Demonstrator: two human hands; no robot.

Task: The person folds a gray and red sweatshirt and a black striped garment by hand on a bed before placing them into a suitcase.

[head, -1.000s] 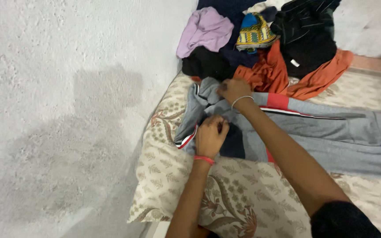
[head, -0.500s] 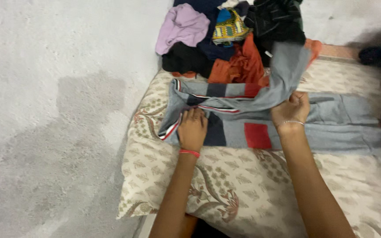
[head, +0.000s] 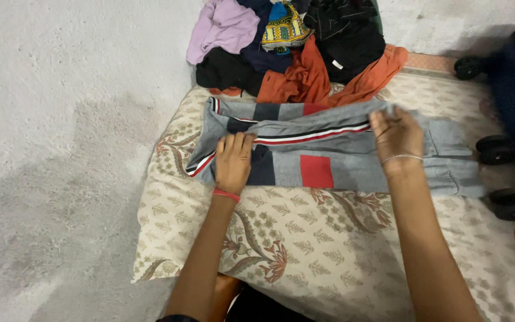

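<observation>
Garment: grey track trousers [head: 353, 161] with red, white and dark stripes and a red patch, spread lengthwise across the patterned bedspread [head: 305, 250], waistband end toward the wall, already doubled along its length so the striped seam runs through the middle.

Left hand [head: 233, 160]: laid flat, palm down, fingers straight and together on the waistband end; no pinch, nothing clenched, just pressing the cloth to the bed, seemingly as an anchor so the layers stay lined up.

Right hand [head: 397, 136]: farther along the legs, well apart from the left; fingers curled down over the upper folded edge, lightly grasping the cloth there; whether the thumb closes underneath, cannot tell. Likely placed so to draw the fabric taut and smooth against the pinned end.

Wrists: red band [head: 226, 194] on the left, thin silver bangle [head: 402, 158] on the right.

Pile: loose clothes [head: 296, 50] heaped at the head of the bed just beyond the trousers, lilac, orange, black and a bright printed piece, unfolded and jumbled.

Surroundings: rough white wall [head: 73, 131] close along the left side of the bed; dark wheeled suitcase [head: 511, 89] at the right edge.
</observation>
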